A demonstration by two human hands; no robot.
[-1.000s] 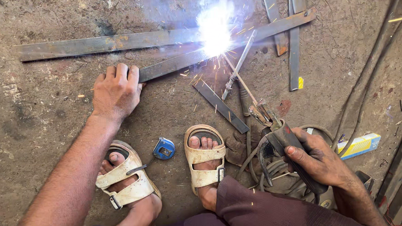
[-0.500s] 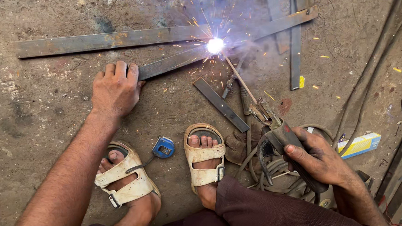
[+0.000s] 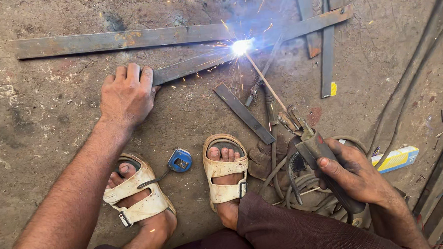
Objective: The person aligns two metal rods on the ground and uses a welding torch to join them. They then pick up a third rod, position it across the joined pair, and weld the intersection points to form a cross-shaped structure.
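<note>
My left hand (image 3: 126,96) presses flat on the near end of a slanted flat steel bar (image 3: 193,65) lying on the concrete floor. My right hand (image 3: 353,175) grips a welding electrode holder (image 3: 316,150). Its thin rod (image 3: 264,79) reaches up to a bright white-blue arc (image 3: 241,47) where the slanted bar meets a long rusty flat bar (image 3: 121,40). Sparks scatter around the arc. My feet in pale sandals (image 3: 226,174) rest on the floor below.
A short loose steel strip (image 3: 243,113) lies near the rod. More flat bars (image 3: 326,53) cross at the upper right. A blue tape measure (image 3: 179,160) sits between my feet. Coiled cables (image 3: 296,194) lie by my right hand, with a yellow-and-white box (image 3: 397,158) at right.
The arc flare has shrunk from a large white glare to a small bright point. Both hands stay in nearly the same place.
</note>
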